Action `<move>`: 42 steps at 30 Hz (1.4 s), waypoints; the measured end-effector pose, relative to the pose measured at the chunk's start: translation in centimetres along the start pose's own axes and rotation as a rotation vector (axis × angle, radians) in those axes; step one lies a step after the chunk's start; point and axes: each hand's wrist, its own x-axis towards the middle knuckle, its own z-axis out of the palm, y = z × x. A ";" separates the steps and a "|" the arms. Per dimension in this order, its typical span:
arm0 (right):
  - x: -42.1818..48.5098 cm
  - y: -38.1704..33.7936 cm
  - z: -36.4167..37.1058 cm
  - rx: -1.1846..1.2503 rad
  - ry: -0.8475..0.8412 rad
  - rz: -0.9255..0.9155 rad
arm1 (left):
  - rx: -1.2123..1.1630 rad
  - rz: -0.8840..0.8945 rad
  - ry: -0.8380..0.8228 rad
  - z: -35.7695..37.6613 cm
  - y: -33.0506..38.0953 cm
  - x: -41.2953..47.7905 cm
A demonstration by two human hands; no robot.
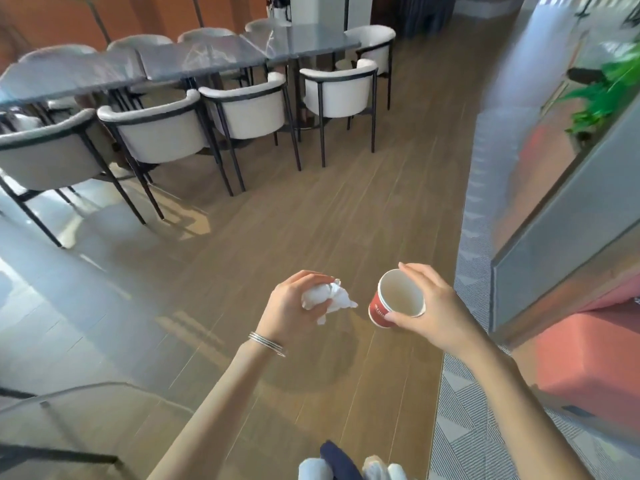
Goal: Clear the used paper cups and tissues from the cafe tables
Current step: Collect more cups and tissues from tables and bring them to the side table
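My left hand (289, 308) is closed around a crumpled white tissue (329, 298), which sticks out past my fingers. My right hand (434, 306) grips a red paper cup (384, 308) by its rim; the cup is tilted, its pale inside faces me and looks empty. Both hands hang over the wooden floor, about a hand's width apart. A silver bracelet circles my left wrist.
A row of dark marble-topped tables (201, 60) with white armchairs (249, 109) stands ahead at the left. A grey counter edge (554, 230) and a coral seat (588, 362) line the right side, with a green plant (609, 95) above. Wooden floor (346, 209) stretches between them.
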 end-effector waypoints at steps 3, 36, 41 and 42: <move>3.8 1.5 0.4 -0.021 -0.005 0.016 | -0.029 -0.010 -0.012 0.8 -2.0 3.7; 61.2 23.5 -7.6 0.009 -0.066 0.128 | -0.062 -0.081 -0.103 14.7 -20.9 60.9; 72.5 24.0 -9.4 -0.026 0.008 0.134 | -0.047 -0.054 -0.116 14.0 -24.2 72.6; 74.4 24.0 -9.6 -0.029 0.031 0.125 | -0.052 -0.047 -0.119 13.8 -24.8 74.7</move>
